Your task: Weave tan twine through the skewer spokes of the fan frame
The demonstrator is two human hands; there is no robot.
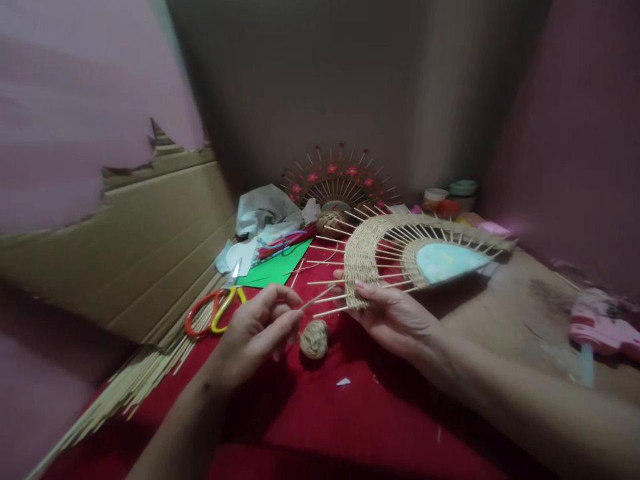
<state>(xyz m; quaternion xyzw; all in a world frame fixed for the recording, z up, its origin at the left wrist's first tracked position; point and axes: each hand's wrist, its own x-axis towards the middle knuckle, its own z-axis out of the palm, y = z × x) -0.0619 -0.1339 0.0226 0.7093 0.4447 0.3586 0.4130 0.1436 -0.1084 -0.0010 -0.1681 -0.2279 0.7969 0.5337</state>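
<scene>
My left hand (273,323) pinches a thin strand of twine (316,298) that runs right to the fan's near end. My right hand (393,313) grips the woven band of a half-round fan (363,263), thumb on top and fingers partly hidden behind it. Thin sticks radiate from the fan's light blue centre (445,261) through the twine weave, their tips poking out past the band. Just below the stick tips, a small ball of twine (314,339) rests on the red cloth (320,413).
Scissors (213,313) and a bundle of sticks (145,377) lie left, beside a cardboard sheet (165,227). Behind are green paper (275,267), a plastic bag (267,210) and a flowered fan (337,177). A pink glue gun (600,323) is at the right.
</scene>
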